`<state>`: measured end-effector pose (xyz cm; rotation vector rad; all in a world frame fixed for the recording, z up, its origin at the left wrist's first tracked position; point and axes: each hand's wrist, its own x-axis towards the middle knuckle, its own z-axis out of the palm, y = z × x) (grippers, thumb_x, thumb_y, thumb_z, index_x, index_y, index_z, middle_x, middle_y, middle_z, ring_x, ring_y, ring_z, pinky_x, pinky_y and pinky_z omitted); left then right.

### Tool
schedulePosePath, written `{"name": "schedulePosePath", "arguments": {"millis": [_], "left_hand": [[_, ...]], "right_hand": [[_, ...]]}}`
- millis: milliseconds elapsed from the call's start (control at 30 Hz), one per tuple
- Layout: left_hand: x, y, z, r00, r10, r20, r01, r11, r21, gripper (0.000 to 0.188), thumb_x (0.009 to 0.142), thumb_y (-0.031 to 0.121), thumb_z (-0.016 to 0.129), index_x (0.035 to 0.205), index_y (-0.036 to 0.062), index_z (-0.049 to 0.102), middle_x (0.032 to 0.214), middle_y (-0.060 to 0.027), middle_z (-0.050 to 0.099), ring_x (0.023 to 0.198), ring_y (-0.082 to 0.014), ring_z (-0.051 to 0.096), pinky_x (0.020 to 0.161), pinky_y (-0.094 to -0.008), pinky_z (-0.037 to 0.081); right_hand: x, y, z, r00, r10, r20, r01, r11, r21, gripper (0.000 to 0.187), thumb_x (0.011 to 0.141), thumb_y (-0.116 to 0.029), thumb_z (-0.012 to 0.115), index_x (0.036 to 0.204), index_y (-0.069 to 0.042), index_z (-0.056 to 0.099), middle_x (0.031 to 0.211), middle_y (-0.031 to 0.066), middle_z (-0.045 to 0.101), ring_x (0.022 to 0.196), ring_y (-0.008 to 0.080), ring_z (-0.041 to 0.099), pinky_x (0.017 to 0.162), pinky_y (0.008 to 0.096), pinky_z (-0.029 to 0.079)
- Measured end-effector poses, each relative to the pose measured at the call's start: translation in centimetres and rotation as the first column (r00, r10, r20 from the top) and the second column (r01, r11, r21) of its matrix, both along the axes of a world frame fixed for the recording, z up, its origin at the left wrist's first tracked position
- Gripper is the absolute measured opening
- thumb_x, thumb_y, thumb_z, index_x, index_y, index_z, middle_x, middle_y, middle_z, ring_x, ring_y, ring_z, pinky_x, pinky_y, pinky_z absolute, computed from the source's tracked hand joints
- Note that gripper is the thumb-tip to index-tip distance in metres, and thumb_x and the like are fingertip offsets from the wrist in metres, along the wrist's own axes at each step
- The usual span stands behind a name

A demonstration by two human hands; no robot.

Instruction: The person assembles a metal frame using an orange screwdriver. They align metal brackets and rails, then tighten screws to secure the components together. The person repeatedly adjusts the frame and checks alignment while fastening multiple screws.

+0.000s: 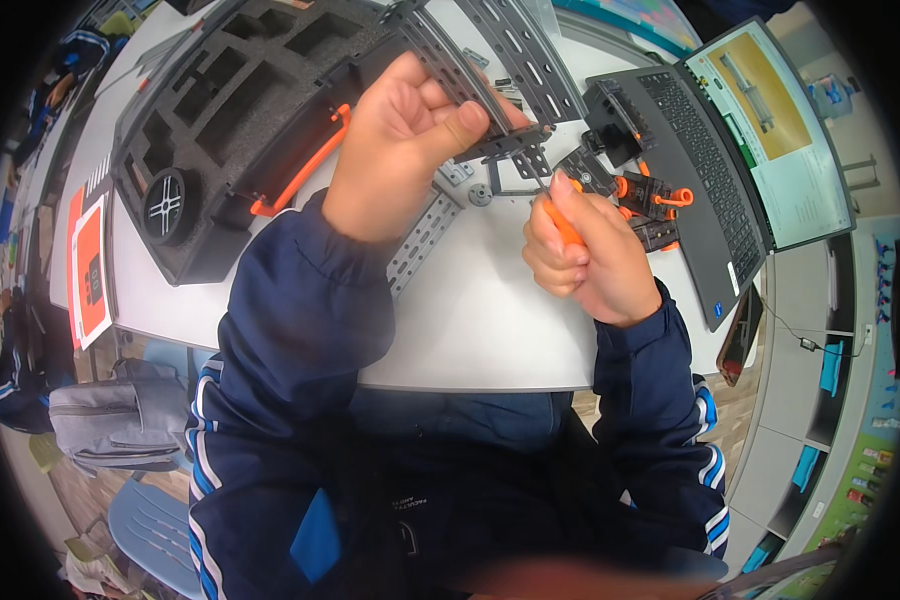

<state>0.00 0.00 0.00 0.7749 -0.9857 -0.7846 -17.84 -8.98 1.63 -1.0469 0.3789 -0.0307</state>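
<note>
My left hand (395, 145) is closed around a dark frame (525, 55) of perforated metal channels, held up over the white table with its thumb along one rail. My right hand (590, 245) grips the orange handle of a screwdriver (563, 222). Its thin shaft points up toward a small perforated bracket (532, 160) at the frame's near end. Whether the tip sits in a screw is too small to tell. Close beyond my right hand lie black and orange parts (652, 195). Beneath the frame, a grey perforated plate (422, 235) rests on the table by my left wrist.
An open black case (195, 255) with foam cutouts and an orange handle (305, 165) stands at the left, a black wheel (173, 207) in it. An open laptop (695, 150) is at the right. Printed sheets (92, 275) lie at the table's left edge. A small round part (480, 194) is mid-table.
</note>
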Motion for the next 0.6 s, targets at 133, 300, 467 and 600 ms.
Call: {"name": "schedulePosePath", "arguments": {"millis": [133,300,467,600], "left_hand": [[0.0,0.1,0.0,0.998,-0.051,-0.034,0.050,0.999,-0.018,0.029,0.094,0.013,0.054,0.117,-0.0019,0.043,0.098,-0.0118,0.064,0.100,-0.0292,0.064,0.092,-0.0404,0.049],[-0.1,-0.1,-0.2,0.997,0.040,-0.071,-0.037,0.999,0.039,0.028,0.094,0.011,0.053,0.117,-0.0026,0.045,0.103,-0.0131,0.064,0.101,-0.0289,0.064,0.092,-0.0384,0.050],[0.1,0.0,-0.1,0.994,0.084,-0.070,-0.077,0.993,0.092,0.026,0.095,0.011,0.052,0.116,-0.0027,0.045,0.107,-0.0153,0.064,0.103,-0.0291,0.063,0.092,-0.0376,0.050],[0.1,0.1,0.0,0.993,0.084,-0.080,-0.074,0.990,0.117,0.024,0.095,0.010,0.051,0.114,-0.0026,0.044,0.105,-0.0161,0.064,0.103,-0.0289,0.063,0.091,-0.0373,0.050]], "right_hand": [[-0.1,0.0,0.3,0.997,0.072,0.034,-0.076,0.987,0.145,0.053,0.102,-0.042,0.028,0.064,-0.008,0.042,0.050,-0.0051,0.027,0.041,0.0043,0.024,0.038,0.0211,0.020],[0.2,0.8,0.0,0.991,-0.131,-0.025,0.126,0.980,-0.153,0.047,0.102,-0.038,0.032,0.071,-0.006,0.047,0.054,-0.0036,0.033,0.042,0.0041,0.025,0.039,0.0203,0.020],[0.9,1.5,-1.8,0.895,-0.356,0.269,0.442,0.622,-0.646,0.024,0.098,-0.020,0.050,0.080,-0.005,0.054,0.064,-0.0020,0.044,0.046,0.0034,0.029,0.044,0.0192,0.023],[1.0,0.8,-2.5,0.853,-0.205,0.480,0.488,-0.009,-0.873,0.015,0.093,-0.015,0.060,0.086,-0.002,0.058,0.067,-0.0016,0.052,0.054,0.0052,0.042,0.048,0.0213,0.032]]}}
